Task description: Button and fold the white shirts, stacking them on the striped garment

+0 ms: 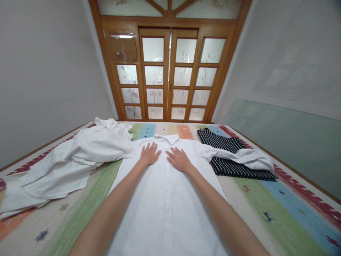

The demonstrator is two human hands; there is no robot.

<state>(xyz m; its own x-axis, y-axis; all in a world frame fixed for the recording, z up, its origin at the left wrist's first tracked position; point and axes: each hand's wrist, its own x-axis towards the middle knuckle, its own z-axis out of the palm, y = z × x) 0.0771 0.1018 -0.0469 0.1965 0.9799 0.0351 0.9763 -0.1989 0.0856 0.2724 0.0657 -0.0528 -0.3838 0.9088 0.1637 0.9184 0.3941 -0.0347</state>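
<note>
A white collared shirt (166,192) lies front side up before me, its buttoned placket running down the middle and its collar pointing away. My left hand (150,154) rests flat on the chest just below the collar, fingers spread. On the other side of the placket, my right hand (179,159) also lies flat with its fingers apart. One sleeve stretches out to the right across a folded black garment with white stripes (226,142). The other sleeve's end cannot be told from the crumpled white clothing (77,153) at the left.
Beneath the clothes is a striped, multicoloured cover (282,209) with small woven figures. A pale green panel (287,142) stands along the right side. Wooden doors with glass panes (169,71) are at the far end, and a grey wall (48,71) rises at left.
</note>
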